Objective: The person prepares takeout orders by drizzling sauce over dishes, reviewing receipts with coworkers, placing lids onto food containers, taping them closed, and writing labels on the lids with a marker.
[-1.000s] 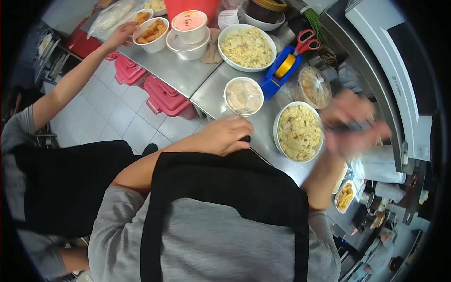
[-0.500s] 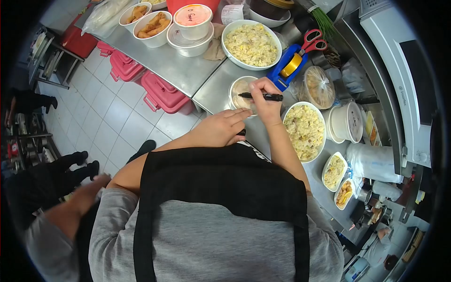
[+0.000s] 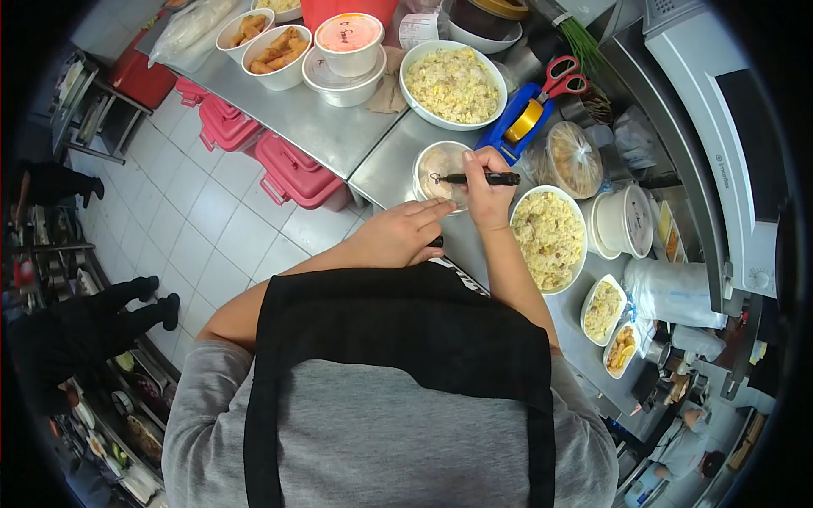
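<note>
A round tub with a clear lid [image 3: 430, 158] stands at the edge of the steel counter, and dark handwritten strokes show on the lid. My right hand [image 3: 489, 196] pinches a black marker [image 3: 505, 179], its tip against the lid. The fingers of my left hand [image 3: 405, 232] reach to the tub's near rim and steady it. A small black marker cap [image 3: 436, 242] pokes out from under that hand, held by the thumb side. Just right of my right hand sits a white bowl of fried rice [image 3: 549, 240].
Another fried rice bowl [image 3: 453, 85], a blue tape dispenser [image 3: 515, 127] and red scissors [image 3: 565, 78] lie beyond. Lidded tubs [image 3: 345, 72] and bowls of fried food [image 3: 277, 57] stand at left. Pink bins [image 3: 296, 169] sit below. Other people [image 3: 85, 330] are nearby.
Strokes now show on the lid where the marker tip is. My right hand has shifted slightly right and nearer me. A person close behind at left has gone from view.
</note>
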### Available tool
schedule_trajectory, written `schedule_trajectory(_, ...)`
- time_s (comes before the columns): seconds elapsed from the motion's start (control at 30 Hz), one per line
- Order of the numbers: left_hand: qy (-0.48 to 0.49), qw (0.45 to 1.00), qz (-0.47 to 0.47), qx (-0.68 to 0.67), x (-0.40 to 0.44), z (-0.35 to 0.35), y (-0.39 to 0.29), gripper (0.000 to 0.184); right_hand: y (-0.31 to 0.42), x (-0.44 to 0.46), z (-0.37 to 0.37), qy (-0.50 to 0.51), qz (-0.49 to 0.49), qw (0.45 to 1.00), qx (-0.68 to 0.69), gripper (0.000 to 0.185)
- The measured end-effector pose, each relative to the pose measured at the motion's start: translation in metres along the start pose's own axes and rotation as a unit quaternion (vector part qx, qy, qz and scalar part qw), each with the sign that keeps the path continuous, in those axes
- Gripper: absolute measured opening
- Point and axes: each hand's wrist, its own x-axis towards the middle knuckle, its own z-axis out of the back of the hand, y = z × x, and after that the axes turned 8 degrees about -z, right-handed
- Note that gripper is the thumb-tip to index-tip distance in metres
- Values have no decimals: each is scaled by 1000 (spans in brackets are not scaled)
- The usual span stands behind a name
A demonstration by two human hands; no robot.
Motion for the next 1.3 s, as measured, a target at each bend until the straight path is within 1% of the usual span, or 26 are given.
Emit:
schedule_trajectory(0.03, 1, 1000, 0, -1, 0, 0, 0, 29, -1, 0, 1, -7, -7, 1000, -6, 21)
schedule_trajectory(0.13, 3, 1000, 1, -2, 0, 0, 0, 29, 5, 1, -2, 5, 17, 1000, 2, 23)
schedule_trajectory(0.23, 7, 1000, 2, 1, 0, 0, 0, 29, 0, 1, 2, -26, 14, 1000, 2, 24)
schedule_trajectory(0.33, 8, 1000, 8, -3, 0, 0, 0, 30, 2, 0, 0, -43, -16, 999, 22, 24)
schedule_trajectory(0.43, 10, 1000, 12, -2, 1, 0, 0, 30, 4, 1, 1, -35, -14, 999, 27, 24)
schedule_trajectory(0.53, 17, 1000, 19, -6, 1, 0, -1, 30, -6, 4, 3, -81, 4, 996, 21, 25)
schedule_trajectory(0.63, 21, 999, 22, -11, 2, 0, -1, 29, -5, 5, 8, -88, -9, 995, 38, 25)
schedule_trajectory(0.73, 25, 1000, 16, -5, 6, 5, -3, 28, -3, 6, 8, -71, 2, 997, 35, 26)
schedule_trajectory(0.83, 38, 999, 23, -4, 8, 7, -7, 26, 3, 5, 9, -104, -34, 992, 56, 27)
schedule_trajectory(0.93, 48, 999, 23, -4, 10, 6, -6, 23, -7, 7, 12, -108, -9, 994, 24, 27)
schedule_trajectory(1.03, 56, 998, 23, 3, 10, 5, -5, 24, -1, 6, 14, -110, -32, 992, 51, 28)
schedule_trajectory(1.13, 66, 998, 17, 19, 9, 5, -5, 28, -3, 10, 11, -137, -23, 989, 53, 27)
schedule_trajectory(1.23, 74, 997, 19, 28, 10, 5, -6, 28, -3, 12, 18, -139, -40, 986, 84, 27)
schedule_trajectory(1.3, 77, 997, 14, 29, 10, 4, -5, 28, -5, 13, 19, -133, -38, 987, 81, 27)
